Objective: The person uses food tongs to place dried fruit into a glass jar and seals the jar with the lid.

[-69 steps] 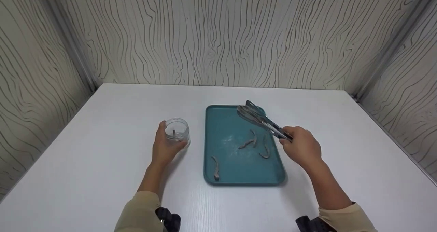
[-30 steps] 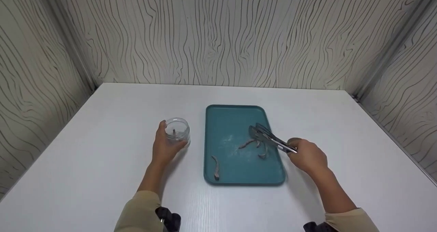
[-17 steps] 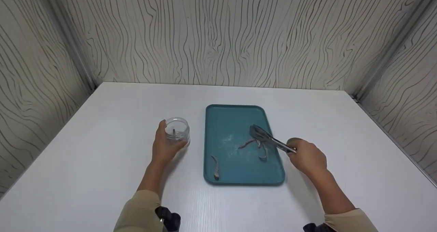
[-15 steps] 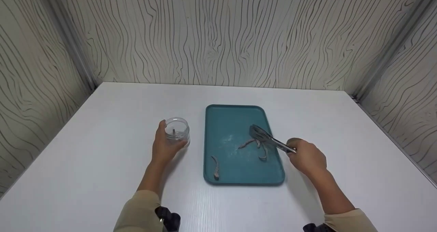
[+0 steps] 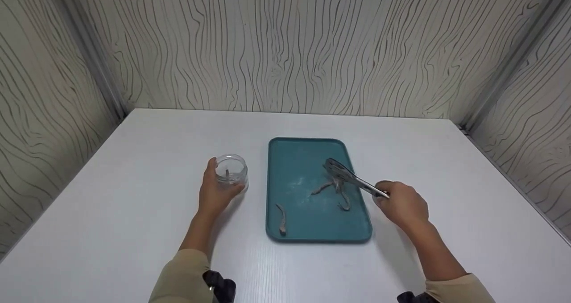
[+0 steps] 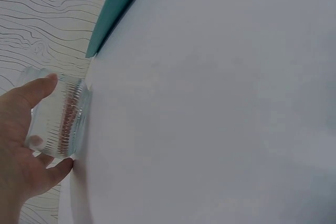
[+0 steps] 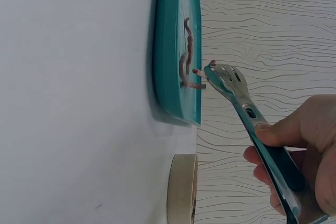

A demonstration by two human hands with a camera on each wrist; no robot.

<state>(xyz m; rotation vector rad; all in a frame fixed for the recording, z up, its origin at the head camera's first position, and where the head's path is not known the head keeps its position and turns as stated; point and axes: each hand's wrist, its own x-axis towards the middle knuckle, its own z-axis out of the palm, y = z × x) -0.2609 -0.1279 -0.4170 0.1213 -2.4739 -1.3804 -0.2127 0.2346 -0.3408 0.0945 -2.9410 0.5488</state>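
Observation:
My left hand holds a clear glass jar upright on the white table, thumb and fingers around its sides. A short dark strip shows inside it. My right hand grips metal tongs, their heads together above the right side of a teal tray. In the right wrist view, ends of a thin brownish strip stick out at the tong tips. Other wrinkled, twig-like strips lie on the tray: one curved strip below the tongs, and a lone strip near the front left corner.
In the right wrist view, a beige ring-shaped object stands on the table near the tray; the right hand mostly hides that spot in the head view. Wood-patterned panels enclose the table at the back and sides.
The tongs came down and toward me from the tray's far end, then closed among the strips; now they are slightly raised with a strip at their tips. The left hand and jar stayed put.

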